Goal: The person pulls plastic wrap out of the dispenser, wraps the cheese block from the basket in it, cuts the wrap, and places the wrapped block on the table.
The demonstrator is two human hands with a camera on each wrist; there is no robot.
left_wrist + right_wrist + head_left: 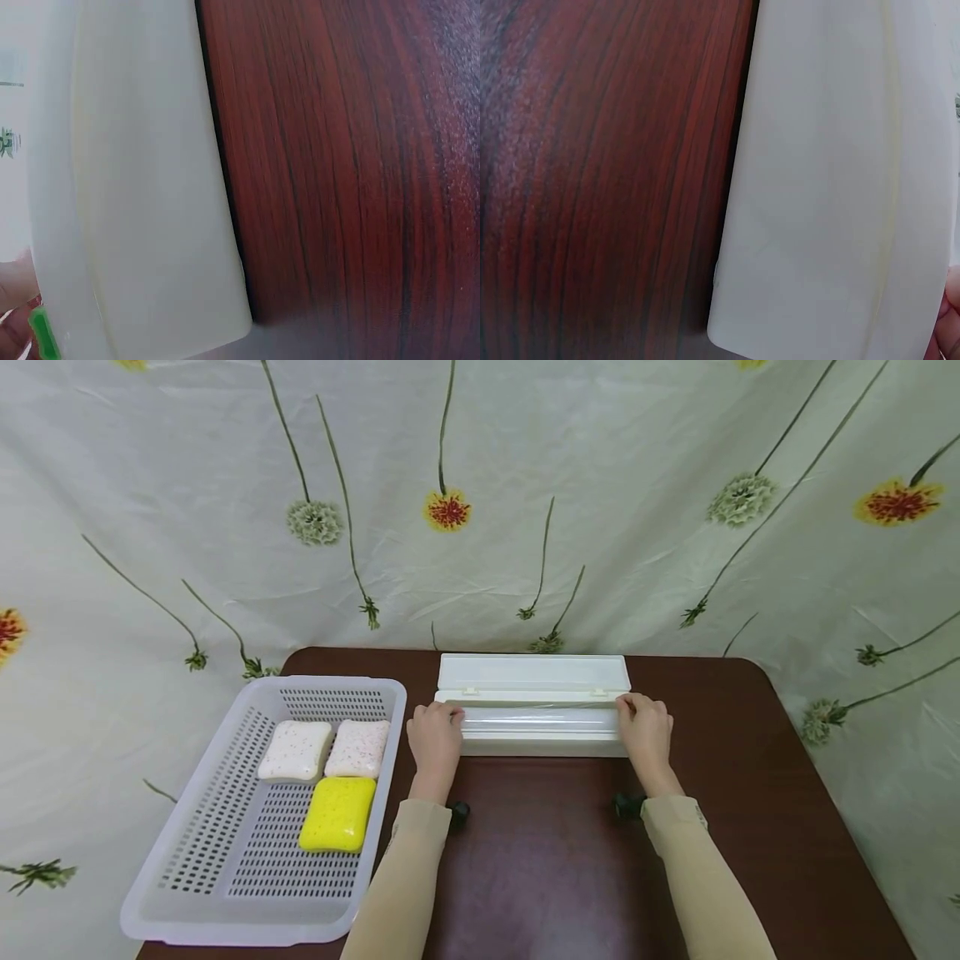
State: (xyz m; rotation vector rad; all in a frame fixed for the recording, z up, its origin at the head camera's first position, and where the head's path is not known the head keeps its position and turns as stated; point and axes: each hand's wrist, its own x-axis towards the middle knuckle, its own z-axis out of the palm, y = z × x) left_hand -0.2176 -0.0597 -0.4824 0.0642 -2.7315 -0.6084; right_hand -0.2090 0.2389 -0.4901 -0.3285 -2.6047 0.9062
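Note:
A long white cling film dispenser box (543,748) lies across the table with its lid (534,672) raised at the back. Inside it shows a shiny roll of cling film (540,720). At the box's left end, my left hand (435,742) pinches the film's edge between thumb and fingertips. My right hand (647,737) does the same at the right end. Both wrist views are mostly filled by the box front (150,187), with only a few fingertips at the edge. A small green piece (45,334) sits at the box's end beside the left fingers.
Left of the box stands a white perforated plastic basket (142,906). It holds two speckled white sponges (296,752) and a yellow sponge (338,814). All rest on a dark brown wooden table (540,877). Behind the table hangs a flowered cloth (630,460).

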